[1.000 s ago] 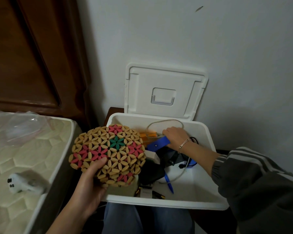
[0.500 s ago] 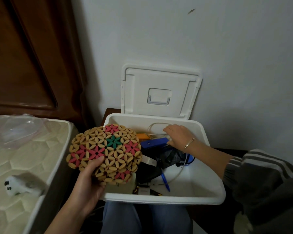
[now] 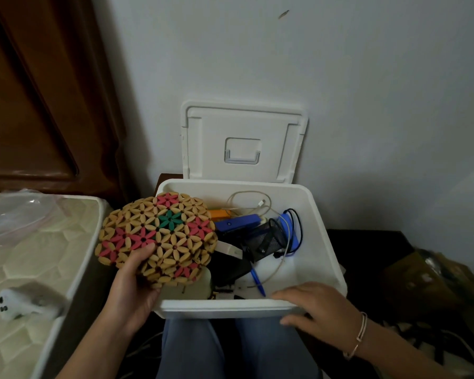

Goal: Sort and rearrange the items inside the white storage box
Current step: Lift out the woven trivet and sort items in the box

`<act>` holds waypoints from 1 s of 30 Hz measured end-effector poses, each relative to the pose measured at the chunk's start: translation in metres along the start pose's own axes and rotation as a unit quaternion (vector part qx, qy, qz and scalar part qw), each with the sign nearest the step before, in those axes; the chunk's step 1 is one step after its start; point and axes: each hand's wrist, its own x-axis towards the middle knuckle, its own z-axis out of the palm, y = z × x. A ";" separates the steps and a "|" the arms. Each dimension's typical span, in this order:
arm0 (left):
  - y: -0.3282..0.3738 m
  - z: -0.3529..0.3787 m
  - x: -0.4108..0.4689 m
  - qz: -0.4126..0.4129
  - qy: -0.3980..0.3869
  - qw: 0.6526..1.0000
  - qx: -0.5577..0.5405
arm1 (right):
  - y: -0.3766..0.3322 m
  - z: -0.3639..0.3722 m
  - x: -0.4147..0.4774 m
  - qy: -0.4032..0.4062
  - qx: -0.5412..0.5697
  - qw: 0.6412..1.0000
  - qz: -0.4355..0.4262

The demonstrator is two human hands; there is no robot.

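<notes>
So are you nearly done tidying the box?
Not nearly. Done: the lid is open against the wall, and the flower mat is lifted up. In hand: the left hand holds that mat over the left side of the white box; the right hand rests on its front rim. Left: the white cable, blue pen and mesh holder lie jumbled inside.

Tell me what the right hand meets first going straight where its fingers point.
Likely the blue ballpoint pen, its tip just beyond the fingertips of the right hand inside the white plastic storage box; depth is unclear, so it might pass above.
</notes>
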 end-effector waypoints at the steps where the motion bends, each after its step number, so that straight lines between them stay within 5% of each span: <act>1: 0.000 0.000 0.000 0.002 -0.003 1.000 -0.001 | 0.000 0.004 0.000 0.021 -0.006 1.000 0.007; 11: 0.002 0.000 -0.004 0.033 -0.022 0.999 0.020 | -0.010 0.019 -0.001 0.160 -0.026 0.986 -0.023; 30: 0.011 -0.008 -0.040 0.077 -0.035 0.993 0.087 | 0.023 -0.017 0.099 0.137 -0.026 0.987 0.081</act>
